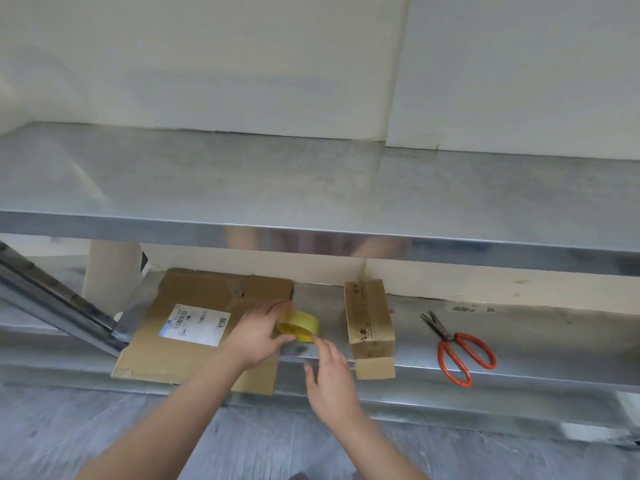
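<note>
1. The left hand (258,336) grips a roll of yellow tape (300,325). Its fingers (277,308) curl over the far rim, and the thumb clamps the near rim.
2. The roll is tilted on edge just above the lower shelf (536,341) of a steel counter (311,181).
3. The right hand (330,379) reaches in from the near side. Its fingers (323,346) are loosely extended and grasp nothing. The index tip touches the roll's near rim and the thumb is spread apart.
4. A flattened cardboard box (207,289) with a white shipping label (195,323) lies under and to the left of the left fingers. The left wrist crosses over its right edge.
5. A small taped cardboard box (369,317) stands just right of the right fingers, close to the roll but apart from it.
6. Orange-handled scissors (462,351) lie well to the right of that box, their blades pointing away.
7. The counter's front edge overhangs beyond the fingers.
8. A slanted metal brace (59,306) stands far to their left.
</note>
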`<act>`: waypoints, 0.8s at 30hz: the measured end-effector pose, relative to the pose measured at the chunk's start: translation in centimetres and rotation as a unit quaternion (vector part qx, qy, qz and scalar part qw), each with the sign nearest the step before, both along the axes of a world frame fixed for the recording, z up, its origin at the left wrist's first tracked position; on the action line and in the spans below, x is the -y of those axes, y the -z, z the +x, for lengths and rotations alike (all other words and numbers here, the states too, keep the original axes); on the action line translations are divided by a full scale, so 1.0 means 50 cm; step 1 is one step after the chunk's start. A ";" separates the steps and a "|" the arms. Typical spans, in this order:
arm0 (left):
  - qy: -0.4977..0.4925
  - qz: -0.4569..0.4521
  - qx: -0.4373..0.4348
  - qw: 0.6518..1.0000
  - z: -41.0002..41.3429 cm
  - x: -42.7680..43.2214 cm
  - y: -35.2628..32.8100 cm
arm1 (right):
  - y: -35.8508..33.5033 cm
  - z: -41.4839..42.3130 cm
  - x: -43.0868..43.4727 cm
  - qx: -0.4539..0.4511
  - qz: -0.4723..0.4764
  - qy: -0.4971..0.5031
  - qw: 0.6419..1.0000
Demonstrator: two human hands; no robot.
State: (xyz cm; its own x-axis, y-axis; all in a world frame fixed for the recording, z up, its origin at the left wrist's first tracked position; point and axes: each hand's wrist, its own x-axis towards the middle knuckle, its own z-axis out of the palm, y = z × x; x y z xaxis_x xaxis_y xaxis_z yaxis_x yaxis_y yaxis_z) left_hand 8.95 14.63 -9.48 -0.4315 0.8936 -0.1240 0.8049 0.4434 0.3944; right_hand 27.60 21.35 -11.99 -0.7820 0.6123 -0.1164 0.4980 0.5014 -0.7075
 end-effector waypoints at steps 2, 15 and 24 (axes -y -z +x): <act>0.003 -0.013 0.044 0.999 -0.006 -0.014 0.008 | 0.020 -0.008 -0.007 0.032 -0.020 0.041 0.998; 0.061 0.050 0.121 0.989 -0.037 -0.036 0.024 | 0.044 -0.066 -0.087 0.117 -0.056 0.080 0.988; 0.075 0.069 0.130 0.986 -0.039 -0.029 0.028 | 0.057 -0.093 -0.117 0.176 -0.027 0.018 0.984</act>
